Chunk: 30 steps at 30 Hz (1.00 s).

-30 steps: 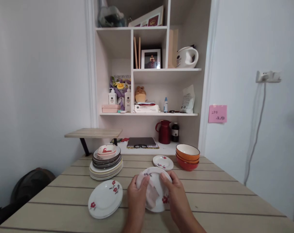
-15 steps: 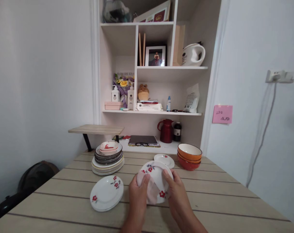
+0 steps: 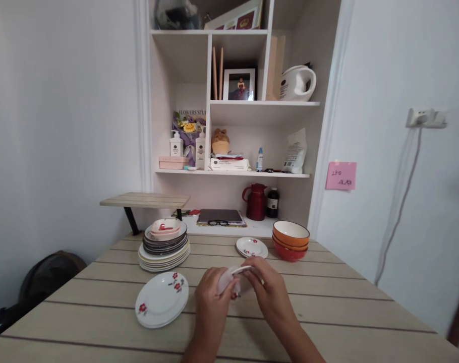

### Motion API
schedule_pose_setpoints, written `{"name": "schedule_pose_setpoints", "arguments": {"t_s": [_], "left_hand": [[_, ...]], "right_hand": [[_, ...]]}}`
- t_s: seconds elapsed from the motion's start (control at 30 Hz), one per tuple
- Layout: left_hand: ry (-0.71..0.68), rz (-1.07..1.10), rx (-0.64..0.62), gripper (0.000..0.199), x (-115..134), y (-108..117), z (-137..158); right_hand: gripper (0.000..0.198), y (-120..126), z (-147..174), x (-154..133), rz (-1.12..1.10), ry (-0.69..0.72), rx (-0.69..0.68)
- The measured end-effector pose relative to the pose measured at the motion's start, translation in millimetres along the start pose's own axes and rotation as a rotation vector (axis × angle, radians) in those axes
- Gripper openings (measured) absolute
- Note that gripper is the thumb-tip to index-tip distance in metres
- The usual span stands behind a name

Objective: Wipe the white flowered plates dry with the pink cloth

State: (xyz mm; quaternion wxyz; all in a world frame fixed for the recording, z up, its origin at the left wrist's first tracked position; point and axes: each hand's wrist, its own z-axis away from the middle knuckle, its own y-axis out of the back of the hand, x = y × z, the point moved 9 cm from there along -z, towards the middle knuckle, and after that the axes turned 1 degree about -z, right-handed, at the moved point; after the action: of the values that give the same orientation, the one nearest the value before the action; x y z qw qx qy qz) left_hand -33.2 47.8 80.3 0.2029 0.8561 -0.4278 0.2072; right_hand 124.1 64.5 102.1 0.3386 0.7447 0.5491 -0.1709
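Note:
Above the table's middle, a small white plate (image 3: 241,269) with red flowers is tilted almost edge-on to me. My right hand (image 3: 269,290) is closed on its rim from the right. A pale pink cloth (image 3: 224,281) is wrapped over the plate's left edge, and my left hand (image 3: 211,293) pinches it there. Much of the plate's face is hidden by the fingers. To the left lie stacked flowered plates (image 3: 159,300). Behind my hands are smaller flowered plates (image 3: 248,246).
A tall pile of plates (image 3: 164,257), topped by small pink-rimmed dishes (image 3: 165,227), stands at the back left by a raised wooden shelf (image 3: 146,200). Orange and red bowls (image 3: 291,242) are stacked at the back right. Behind are a red jug (image 3: 255,202) and a laptop (image 3: 220,216).
The plate has tipped from face-on to nearly edge-on. My right hand has shifted to its upper rim, and the cloth now folds round the left edge. The view has shifted slightly.

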Motion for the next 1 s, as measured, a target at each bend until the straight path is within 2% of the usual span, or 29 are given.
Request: {"name": "schedule_pose_setpoints", "arguments": {"t_s": [0.1,0.2,0.37,0.53,0.6,0.67,0.77,0.9,1.0], "left_hand": [[0.143,0.081,-0.014,0.017,-8.4,-0.1,-2.4],[0.294,0.159,-0.016,0.023,-18.6,-0.8,-2.4],[0.529,0.299,0.007,0.032,-31.6,-4.6,5.0],[0.634,0.374,0.025,0.036,-37.3,-10.0,10.7],[0.664,0.384,0.024,0.037,-41.0,-10.7,11.7],[0.688,0.357,0.037,0.038,-45.4,-8.1,12.3],[0.668,0.283,0.038,0.037,-48.1,-3.6,10.9],[0.424,0.171,-0.030,0.024,-31.6,-5.0,2.1],[0.294,0.127,-0.060,0.018,-21.1,-7.0,0.0]], "right_hand": [[0.009,-2.9,2.0,5.0,-0.154,-0.066,0.021],[0.010,-8.7,5.7,17.9,-0.340,-0.194,0.053],[0.020,-11.7,13.8,37.7,-0.684,-0.415,0.227],[0.031,-17.3,20.1,47.5,-0.889,-0.551,0.365],[0.038,-22.9,21.7,52.4,-0.954,-0.596,0.367],[0.043,-29.2,22.0,56.7,-0.984,-0.633,0.313],[0.041,-27.9,19.3,58.3,-0.857,-0.610,0.214],[0.033,1.8,9.1,39.9,-0.414,-0.362,0.234],[0.017,5.5,3.0,25.6,-0.211,-0.245,0.135]]}}
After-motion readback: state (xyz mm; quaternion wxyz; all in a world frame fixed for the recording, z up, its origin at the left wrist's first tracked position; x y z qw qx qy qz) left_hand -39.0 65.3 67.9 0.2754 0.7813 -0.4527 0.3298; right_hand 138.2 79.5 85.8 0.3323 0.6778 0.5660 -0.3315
